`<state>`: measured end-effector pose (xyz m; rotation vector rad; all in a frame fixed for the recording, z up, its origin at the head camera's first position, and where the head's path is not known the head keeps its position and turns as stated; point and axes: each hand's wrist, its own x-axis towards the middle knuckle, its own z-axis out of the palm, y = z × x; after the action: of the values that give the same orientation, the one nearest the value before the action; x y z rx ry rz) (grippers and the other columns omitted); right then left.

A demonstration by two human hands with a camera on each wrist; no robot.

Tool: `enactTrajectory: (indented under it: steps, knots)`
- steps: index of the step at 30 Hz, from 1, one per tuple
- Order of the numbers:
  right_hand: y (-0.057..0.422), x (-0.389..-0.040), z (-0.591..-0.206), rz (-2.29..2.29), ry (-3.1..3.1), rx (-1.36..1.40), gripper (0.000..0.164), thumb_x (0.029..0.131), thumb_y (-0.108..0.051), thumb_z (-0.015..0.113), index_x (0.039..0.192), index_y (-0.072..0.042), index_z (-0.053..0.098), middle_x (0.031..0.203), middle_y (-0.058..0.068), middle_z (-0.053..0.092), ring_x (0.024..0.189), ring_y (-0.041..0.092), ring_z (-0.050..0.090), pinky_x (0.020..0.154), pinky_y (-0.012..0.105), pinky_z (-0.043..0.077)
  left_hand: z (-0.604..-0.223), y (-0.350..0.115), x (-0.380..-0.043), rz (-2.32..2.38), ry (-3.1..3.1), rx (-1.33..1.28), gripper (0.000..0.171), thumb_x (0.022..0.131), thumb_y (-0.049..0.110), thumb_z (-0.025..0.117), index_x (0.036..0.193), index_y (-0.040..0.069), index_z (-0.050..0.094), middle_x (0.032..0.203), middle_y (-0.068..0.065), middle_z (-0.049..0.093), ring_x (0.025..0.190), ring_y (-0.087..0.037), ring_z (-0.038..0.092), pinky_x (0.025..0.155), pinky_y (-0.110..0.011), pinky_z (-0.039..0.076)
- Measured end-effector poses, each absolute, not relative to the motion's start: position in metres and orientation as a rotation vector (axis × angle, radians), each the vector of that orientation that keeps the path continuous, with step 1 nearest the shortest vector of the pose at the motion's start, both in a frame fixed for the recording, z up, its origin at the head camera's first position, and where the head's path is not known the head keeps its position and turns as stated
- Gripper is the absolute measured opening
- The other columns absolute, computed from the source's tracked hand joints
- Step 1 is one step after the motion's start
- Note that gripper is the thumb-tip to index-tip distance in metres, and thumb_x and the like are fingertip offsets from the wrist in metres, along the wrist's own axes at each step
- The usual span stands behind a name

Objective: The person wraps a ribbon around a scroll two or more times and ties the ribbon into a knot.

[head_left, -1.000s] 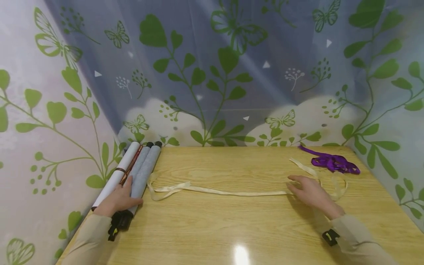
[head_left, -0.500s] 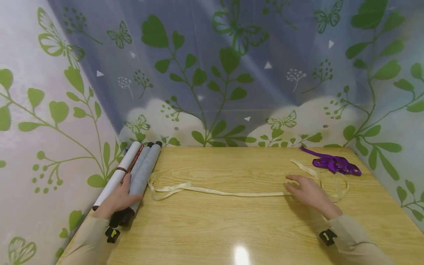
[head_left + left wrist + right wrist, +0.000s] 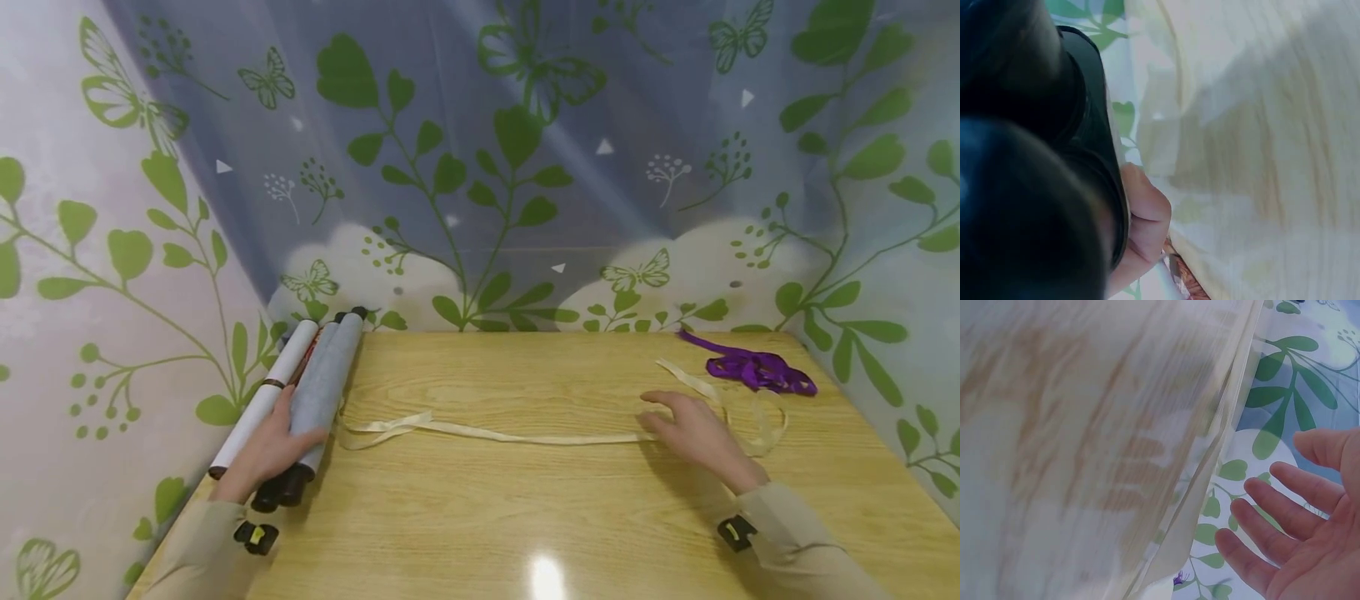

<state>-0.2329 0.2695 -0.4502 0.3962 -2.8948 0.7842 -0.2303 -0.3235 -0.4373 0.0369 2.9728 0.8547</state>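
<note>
My left hand (image 3: 272, 443) grips a grey double-rolled scroll (image 3: 327, 375) at the left of the table in the head view. Black knobs (image 3: 291, 487) cap its near end. The left wrist view has these dark roller ends (image 3: 1041, 212) large in front, with curled fingers (image 3: 1147, 203) behind them. A white rolled scroll (image 3: 251, 423) with a brown band lies along its left side. My right hand (image 3: 693, 429) hovers over the right end of a cream ribbon (image 3: 510, 437), fingers spread and holding nothing. The right wrist view confirms an empty palm (image 3: 1316, 544).
A tangled purple ribbon (image 3: 761, 372) lies at the back right of the wooden table (image 3: 480, 508). Something reddish and patterned (image 3: 303, 357) shows between the scrolls. A printed curtain (image 3: 465, 200) stands behind the table and at both sides.
The grey scroll has risen slightly in my left hand, its far end higher and its near knobs shifted right. The right hand has drifted a little left.
</note>
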Motion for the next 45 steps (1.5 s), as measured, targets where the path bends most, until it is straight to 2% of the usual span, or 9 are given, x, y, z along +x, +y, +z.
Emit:
enactTrajectory:
  steps: [7, 14, 18, 27, 38, 45]
  knots:
    - [0.264, -0.235, -0.448, 0.799, -2.896, 0.419, 0.039, 0.098, -0.022, 0.059, 0.129, 0.002, 0.061, 0.128, 0.024, 0.062, 0.114, 0.044, 0.060, 0.094, 0.059, 0.046, -0.430, -0.306, -0.226, 0.989, 2.861, -0.002, 0.106, 0.089, 0.051, 0.063, 0.156, 0.005, -0.005, 0.154, -0.036, 0.019, 0.131, -0.052, 0.038, 0.099, -0.060, 0.040]
    - [0.248, -0.238, -0.447, 0.831, -2.891, 0.447, 0.039, 0.098, -0.021, 0.059, 0.129, 0.002, 0.061, 0.125, 0.022, 0.065, 0.109, 0.041, 0.063, 0.089, 0.056, 0.050, -0.427, -0.280, -0.225, 1.185, 2.721, -0.053, 0.098, 0.090, 0.047, 0.064, 0.157, 0.012, 0.002, 0.141, -0.033, 0.037, 0.107, -0.036, 0.055, 0.080, -0.040, 0.049]
    - [0.239, -0.239, -0.448, 0.886, -2.879, 0.466, 0.039, 0.098, -0.021, 0.058, 0.128, 0.003, 0.061, 0.123, 0.023, 0.066, 0.104, 0.040, 0.066, 0.086, 0.054, 0.052, -0.424, -0.262, -0.222, 1.298, 2.640, -0.086, 0.093, 0.090, 0.044, 0.064, 0.156, 0.014, 0.007, 0.140, -0.030, 0.036, 0.103, -0.034, 0.056, 0.075, -0.035, 0.050]
    - [0.221, -0.241, -0.449, 0.996, -2.864, 0.519, 0.037, 0.098, -0.018, 0.059, 0.126, 0.006, 0.061, 0.122, 0.024, 0.066, 0.103, 0.039, 0.067, 0.086, 0.049, 0.055, -0.424, -0.230, -0.220, 1.449, 2.525, -0.077, 0.085, 0.090, 0.039, 0.064, 0.154, 0.019, 0.013, 0.136, -0.028, 0.038, 0.097, -0.032, 0.057, 0.069, -0.036, 0.052]
    - [0.200, -0.240, -0.452, 1.178, -2.811, 0.575, 0.033, 0.097, -0.012, 0.060, 0.123, 0.008, 0.062, 0.123, 0.023, 0.065, 0.104, 0.034, 0.067, 0.086, 0.042, 0.056, -0.426, -0.190, -0.214, 1.570, 2.445, -0.010, 0.083, 0.088, 0.034, 0.066, 0.154, 0.017, 0.018, 0.132, -0.026, 0.042, 0.096, -0.030, 0.056, 0.071, -0.034, 0.051]
    - [0.182, -0.242, -0.456, 1.189, -2.823, 0.562, 0.032, 0.097, -0.012, 0.059, 0.123, 0.006, 0.063, 0.123, 0.022, 0.065, 0.104, 0.033, 0.067, 0.088, 0.043, 0.056, -0.433, -0.158, -0.214, 1.657, 2.361, -0.017, 0.092, 0.086, 0.031, 0.068, 0.156, 0.016, 0.011, 0.132, -0.028, 0.042, 0.090, -0.030, 0.060, 0.064, -0.039, 0.055]
